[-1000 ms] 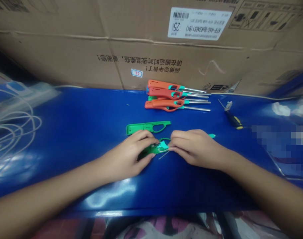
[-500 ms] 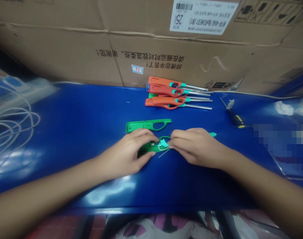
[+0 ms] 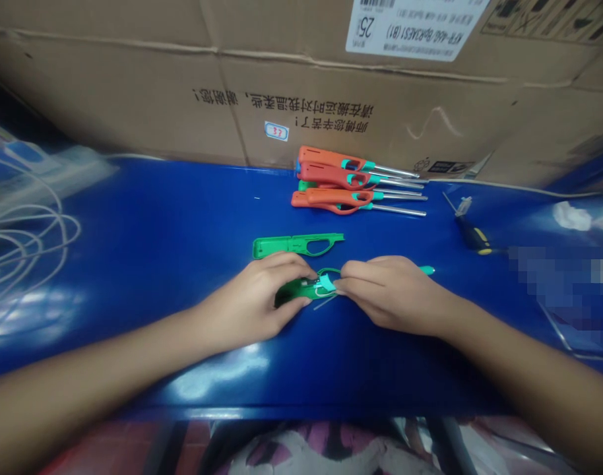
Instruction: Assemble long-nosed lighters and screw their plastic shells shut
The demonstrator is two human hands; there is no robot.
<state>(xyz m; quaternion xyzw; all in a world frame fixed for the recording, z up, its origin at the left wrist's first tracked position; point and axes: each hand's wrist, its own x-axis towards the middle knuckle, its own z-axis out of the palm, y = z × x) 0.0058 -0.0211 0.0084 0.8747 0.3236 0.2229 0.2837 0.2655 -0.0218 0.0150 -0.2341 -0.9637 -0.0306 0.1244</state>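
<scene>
A green lighter body half (image 3: 296, 290) lies on the blue table (image 3: 158, 244) between my hands. My left hand (image 3: 254, 300) grips its handle end, fingers curled over it. My right hand (image 3: 388, 290) pinches a small turquoise part (image 3: 326, 284) at its middle, with thin wires sticking out below. A turquoise tip (image 3: 427, 270) pokes out past my right hand. Just beyond my hands lies a second green shell half (image 3: 296, 245), untouched.
Several finished orange lighters (image 3: 351, 188) with metal tubes are stacked near a big cardboard box (image 3: 301, 86) along the far edge. A black-and-yellow screwdriver (image 3: 472, 234) lies to the right. White cable loops (image 3: 24, 244) sit at the left.
My hands have stayed on the green lighter half with only slight finger movement; the view has shifted a little.
</scene>
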